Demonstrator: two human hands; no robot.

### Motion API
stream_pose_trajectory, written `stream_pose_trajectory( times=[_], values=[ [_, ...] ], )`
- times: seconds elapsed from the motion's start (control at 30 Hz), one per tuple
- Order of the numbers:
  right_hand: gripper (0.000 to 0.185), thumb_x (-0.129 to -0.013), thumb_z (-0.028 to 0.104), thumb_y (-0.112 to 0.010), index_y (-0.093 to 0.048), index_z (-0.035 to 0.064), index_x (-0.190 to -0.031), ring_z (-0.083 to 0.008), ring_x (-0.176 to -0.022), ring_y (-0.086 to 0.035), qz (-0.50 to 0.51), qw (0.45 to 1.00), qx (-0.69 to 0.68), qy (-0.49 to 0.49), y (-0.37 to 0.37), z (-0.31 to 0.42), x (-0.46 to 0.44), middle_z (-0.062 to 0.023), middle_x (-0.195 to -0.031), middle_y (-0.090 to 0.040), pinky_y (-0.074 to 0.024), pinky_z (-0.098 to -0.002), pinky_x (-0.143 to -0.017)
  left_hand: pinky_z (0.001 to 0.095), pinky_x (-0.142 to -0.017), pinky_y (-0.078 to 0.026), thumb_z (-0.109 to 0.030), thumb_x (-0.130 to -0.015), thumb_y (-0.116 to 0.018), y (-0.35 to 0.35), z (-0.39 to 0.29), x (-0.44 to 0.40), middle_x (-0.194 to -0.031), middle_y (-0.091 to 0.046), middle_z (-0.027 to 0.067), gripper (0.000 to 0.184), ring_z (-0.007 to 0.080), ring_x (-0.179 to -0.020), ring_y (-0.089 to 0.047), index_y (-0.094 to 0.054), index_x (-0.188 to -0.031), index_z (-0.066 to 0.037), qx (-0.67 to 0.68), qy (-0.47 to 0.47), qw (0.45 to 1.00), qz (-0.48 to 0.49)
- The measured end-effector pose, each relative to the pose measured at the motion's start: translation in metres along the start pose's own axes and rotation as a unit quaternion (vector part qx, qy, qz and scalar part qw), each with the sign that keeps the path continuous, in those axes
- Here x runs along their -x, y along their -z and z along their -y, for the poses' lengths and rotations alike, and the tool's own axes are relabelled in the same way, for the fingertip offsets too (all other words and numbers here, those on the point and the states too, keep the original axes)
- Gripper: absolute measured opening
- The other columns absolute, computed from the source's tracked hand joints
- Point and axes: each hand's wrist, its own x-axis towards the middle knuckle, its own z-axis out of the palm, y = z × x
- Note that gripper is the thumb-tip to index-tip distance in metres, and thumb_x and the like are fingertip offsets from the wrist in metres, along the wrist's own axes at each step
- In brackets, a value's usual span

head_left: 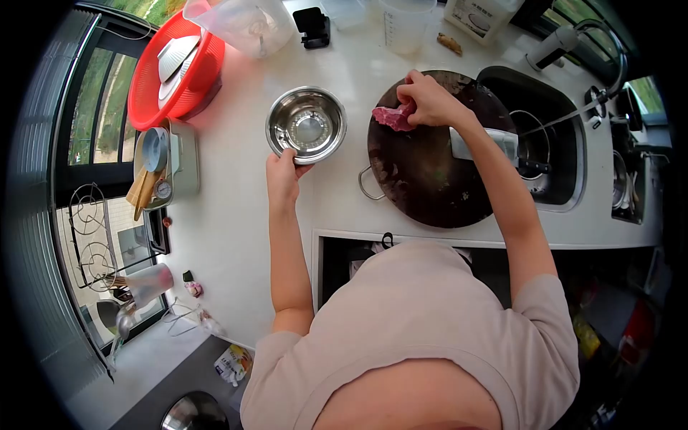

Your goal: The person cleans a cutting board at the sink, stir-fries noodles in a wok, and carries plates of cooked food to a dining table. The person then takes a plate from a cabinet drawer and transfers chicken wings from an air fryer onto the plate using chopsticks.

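My left hand [282, 174] grips the near rim of a shiny steel bowl [310, 129], with the thumb over the edge. Nothing but reflections shows inside the bowl. My right hand [428, 100] pinches a piece of raw red meat [393, 117] at the far left edge of a round dark chopping board [430, 188]. Whether the meat touches the board, I cannot tell. Under my right forearm lies a cleaver [494, 147], its blade flat on the board and its black handle pointing right toward the sink.
At the right is a black sink [570, 143] with a faucet [618, 64] running water. A red basket [188, 68] of white bowls stands at the far left, near a clear pitcher [251, 29]. A ginger piece [449, 44] and a white jug [479, 18] are at the back.
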Motion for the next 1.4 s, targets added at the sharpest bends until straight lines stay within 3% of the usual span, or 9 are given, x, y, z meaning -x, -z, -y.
stream_pose_trajectory(
  times=[0.27, 0.43, 0.5, 0.7, 0.8, 0.97, 1.1, 1.3, 1.4],
  values=[
    [0.023, -0.064, 0.013, -0.066, -0.057, 0.0008, -0.082, -0.0237, -0.077, -0.054, -0.141, 0.960, -0.211, 0.119, -0.011, 0.075, 0.021, -0.0112, -0.083, -0.052, -0.0473, -0.0307, -0.072, 0.0373, -0.073, -0.057, -0.004, -0.083, -0.046, -0.019, 0.044, 0.049, -0.090, -0.063, 0.0145, 0.020, 0.0216, -0.079, -0.065, -0.056, -0.095, 0.009, 0.001, 0.040, 0.999, 0.009],
    [0.034, -0.070, 0.011, -0.070, -0.057, 0.0015, -0.100, -0.0363, -0.106, -0.055, -0.131, 0.973, -0.158, 0.104, -0.058, 0.133, 0.006, -0.0229, -0.117, -0.049, -0.0477, -0.0387, -0.087, 0.0328, -0.066, -0.057, -0.004, -0.083, -0.049, -0.011, 0.052, 0.048, -0.088, -0.064, 0.0113, 0.015, 0.0202, -0.076, -0.064, -0.058, -0.090, 0.005, 0.054, 0.043, 0.998, 0.008],
    [0.036, -0.072, 0.012, -0.069, -0.057, 0.0021, -0.104, -0.0377, -0.109, -0.054, -0.264, 0.951, -0.112, 0.114, -0.060, 0.129, 0.020, -0.0241, -0.125, -0.047, -0.0469, -0.0392, -0.089, 0.0332, -0.069, -0.057, -0.005, -0.084, -0.051, 0.014, 0.074, 0.026, -0.094, -0.062, 0.0109, 0.016, 0.0194, -0.078, -0.063, -0.056, -0.096, 0.005, 0.107, 0.051, 0.993, 0.020],
    [0.032, -0.067, 0.001, -0.058, -0.061, 0.0048, -0.099, -0.0339, -0.098, -0.055, -0.357, 0.933, -0.004, -0.049, -0.005, -0.009, 0.152, -0.0139, -0.105, -0.056, -0.0458, -0.0410, -0.085, 0.0309, -0.072, -0.059, -0.001, -0.086, -0.050, 0.001, 0.065, 0.017, -0.099, -0.060, 0.0152, 0.019, 0.0220, -0.082, -0.064, -0.051, -0.101, 0.010, 0.152, -0.018, 0.988, -0.031],
    [0.038, -0.067, -0.002, -0.055, -0.057, 0.0092, -0.103, -0.0313, -0.096, -0.053, -0.224, 0.953, 0.120, -0.167, 0.007, -0.056, 0.230, -0.0098, -0.101, -0.054, -0.0423, -0.0425, -0.083, 0.0311, -0.075, -0.058, -0.007, -0.089, -0.054, -0.009, 0.069, 0.013, -0.100, -0.060, 0.0141, 0.022, 0.0222, -0.085, -0.063, -0.051, -0.102, 0.010, 0.170, -0.040, 0.984, -0.033],
    [0.026, -0.066, 0.001, -0.057, -0.053, 0.0042, -0.091, -0.0316, -0.088, -0.055, -0.200, 0.964, 0.146, -0.101, -0.007, -0.116, 0.256, -0.0110, -0.086, -0.055, -0.0442, -0.0412, -0.076, 0.0338, -0.072, -0.050, -0.017, -0.093, -0.055, -0.051, 0.072, 0.034, -0.097, -0.051, 0.0081, 0.026, 0.0183, -0.084, -0.055, -0.051, -0.108, 0.004, 0.147, 0.000, 0.969, -0.198],
    [0.020, -0.065, 0.003, -0.060, -0.057, 0.0057, -0.085, -0.0281, -0.084, -0.056, -0.260, 0.959, 0.082, -0.081, 0.026, -0.129, 0.281, -0.0080, -0.081, -0.055, -0.0467, -0.0390, -0.073, 0.0342, -0.074, -0.045, -0.018, -0.095, -0.051, -0.146, 0.077, 0.095, -0.099, -0.048, 0.0067, 0.029, 0.0154, -0.086, -0.049, -0.050, -0.116, 0.002, -0.104, -0.295, 0.891, -0.328],
    [0.007, -0.066, 0.003, -0.060, -0.061, 0.0074, -0.071, -0.0232, -0.079, -0.059, -0.288, 0.924, 0.215, -0.134, 0.086, -0.212, 0.325, -0.0043, -0.077, -0.055, -0.0462, -0.0370, -0.067, 0.0363, -0.094, -0.042, -0.008, -0.089, -0.055, -0.367, 0.088, 0.175, -0.112, -0.059, 0.0154, 0.022, 0.0301, -0.108, -0.055, -0.061, -0.107, 0.001, -0.248, -0.475, 0.841, 0.077],
    [0.005, -0.070, 0.009, -0.058, -0.059, 0.0103, -0.066, -0.0214, -0.071, -0.061, -0.248, 0.909, 0.307, -0.137, 0.079, -0.263, 0.315, -0.0036, -0.074, -0.055, -0.0436, -0.0352, -0.063, 0.0392, -0.109, -0.024, -0.028, -0.097, -0.043, -0.465, 0.139, 0.163, -0.137, -0.042, 0.0212, 0.045, 0.0335, -0.134, -0.031, -0.047, -0.128, 0.004, -0.253, -0.398, 0.820, 0.325]
  ],
)
